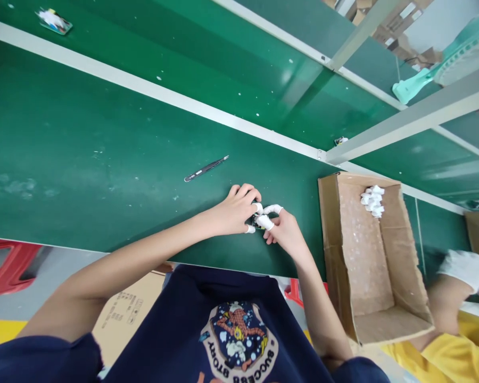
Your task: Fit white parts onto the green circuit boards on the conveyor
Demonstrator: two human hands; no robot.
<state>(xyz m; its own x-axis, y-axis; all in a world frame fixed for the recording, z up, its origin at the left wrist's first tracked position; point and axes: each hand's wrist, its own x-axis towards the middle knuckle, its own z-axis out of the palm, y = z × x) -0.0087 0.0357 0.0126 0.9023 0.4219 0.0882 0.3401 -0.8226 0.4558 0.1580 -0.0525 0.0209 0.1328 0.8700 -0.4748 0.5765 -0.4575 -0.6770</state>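
Note:
My left hand [235, 210] and my right hand [285, 231] meet above the green bench mat [104, 133], both with white finger cots on the fingertips. Pinched between them is a small dark component [257, 222] with a speck of yellow, mostly hidden by my fingers. I cannot tell exactly what it is. Black tweezers [205, 168] lie on the mat, up and to the left of my hands, apart from them. A cardboard box [331, 223] stands just right of my right hand.
White crumpled pieces [372, 201] lie inside the box. A co-worker's white-gloved hand [465, 271] and yellow sleeve [435, 356] are at the right. A pale metal bench rail [183, 103] crosses the mat above my hands. A small card [54, 21] lies at the top left.

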